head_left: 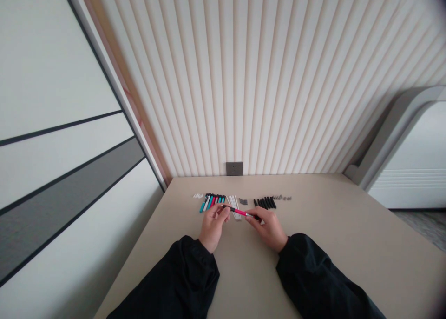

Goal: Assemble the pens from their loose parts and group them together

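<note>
Between my two hands lies a pink and black pen [239, 211], held level above the table. My left hand [213, 223] pinches its black end with thumb and fingers. At the other end, the fingers of my right hand [267, 226] close round a black part; whether it is joined to the pen cannot be made out. Just behind my left hand is a row of teal, white, pink and black pen barrels [209, 202]. Thin white sticks, like refills [232, 200], lie behind the pen. A row of black tubular pieces [268, 202] sits behind my right hand.
Small white pieces [198, 196] lie at the back left of the beige table [244, 268]. Small grey parts [243, 201] lie mid-row, and little metallic pieces [286, 198] at the right. A wall socket [234, 168] is behind the table.
</note>
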`<state>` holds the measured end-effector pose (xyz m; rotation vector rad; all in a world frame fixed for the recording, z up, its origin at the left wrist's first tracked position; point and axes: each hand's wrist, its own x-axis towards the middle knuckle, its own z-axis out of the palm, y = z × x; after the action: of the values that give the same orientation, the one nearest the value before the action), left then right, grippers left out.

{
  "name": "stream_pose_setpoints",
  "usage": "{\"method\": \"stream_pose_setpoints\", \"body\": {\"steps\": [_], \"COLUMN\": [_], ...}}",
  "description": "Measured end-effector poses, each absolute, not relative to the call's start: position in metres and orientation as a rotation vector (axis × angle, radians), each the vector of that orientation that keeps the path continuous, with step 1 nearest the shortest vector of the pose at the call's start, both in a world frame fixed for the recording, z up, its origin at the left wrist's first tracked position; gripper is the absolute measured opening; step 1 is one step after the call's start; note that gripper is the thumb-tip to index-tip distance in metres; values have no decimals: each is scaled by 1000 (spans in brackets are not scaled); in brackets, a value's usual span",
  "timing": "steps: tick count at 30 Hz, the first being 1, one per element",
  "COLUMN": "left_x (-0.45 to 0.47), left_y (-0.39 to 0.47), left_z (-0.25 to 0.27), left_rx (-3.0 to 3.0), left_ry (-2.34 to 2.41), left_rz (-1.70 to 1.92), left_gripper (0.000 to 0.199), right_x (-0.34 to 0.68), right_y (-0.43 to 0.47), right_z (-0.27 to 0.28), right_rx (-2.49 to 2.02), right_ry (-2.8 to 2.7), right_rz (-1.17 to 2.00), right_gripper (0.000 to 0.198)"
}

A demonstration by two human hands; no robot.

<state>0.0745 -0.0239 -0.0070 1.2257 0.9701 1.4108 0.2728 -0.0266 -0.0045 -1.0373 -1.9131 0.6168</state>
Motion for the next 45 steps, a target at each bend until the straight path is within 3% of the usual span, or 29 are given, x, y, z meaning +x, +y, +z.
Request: {"method": "stream_pose_setpoints", "body": {"steps": [8,23,32,41,45], "left_x": [71,74,84,82,80], "left_y": [-28,-19,-33,-32,-30], "left_z": [6,-2,3,3,-1], "left_rx": [1318,902,1082,1124,1166], "left_ry": [991,999,1006,1038,1085], "left_rz": [1389,1669,1367,1361,1346], "left_gripper": [29,32,46,49,49], "right_x": [267,263,263,266,281], "right_y": [-36,-36,-36,-35,-20], "right_z": [4,-3,-4,-4,-6], "right_rx": [-1074,-962,-952,-911,-1076], "right_ry": [-1931,-2103,-2156,-2183,-2036], "right_rz": [797,664,632,678,474], "right_gripper": [33,28,26,34,32]}}
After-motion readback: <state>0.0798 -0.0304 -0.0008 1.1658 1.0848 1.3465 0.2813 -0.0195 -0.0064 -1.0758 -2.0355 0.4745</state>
